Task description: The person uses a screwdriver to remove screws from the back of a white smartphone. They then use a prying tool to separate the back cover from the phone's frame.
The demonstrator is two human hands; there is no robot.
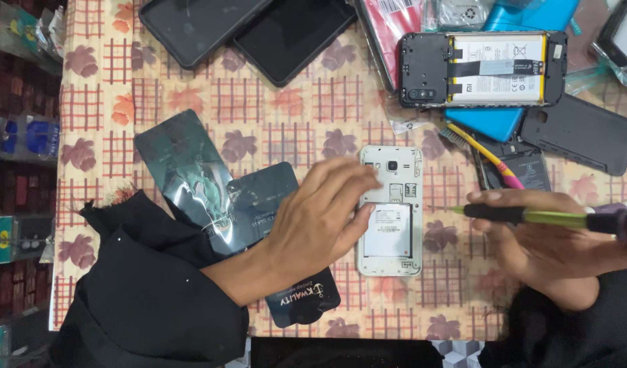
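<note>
Black sleeve fabric [143, 300] covers the person's left forearm at the lower left of the floral tablecloth [272, 123]. Beside it lie two dark glossy pouches [190, 177], overlapping, with a third dark card [303, 303] partly under the wrist. The left hand [320, 221] rests palm down, fingers spread and loosely extended; its fingertips [364, 178] touch the left edge of the white phone [392, 208], gripping nothing. This phone lies face down at table centre with its back cover off, one white battery [388, 230] seated in the lower half and the camera lens toward the far end. To its right, the right hand [538, 235] is closed around one green-and-black screwdriver [545, 217], held level, its tip pointing left just beside the phone's right edge without touching it. Farther back lie two dark tablets [252, 24] at upper centre and one opened black phone [482, 68] with exposed battery at upper right, well apart from both hands.
</note>
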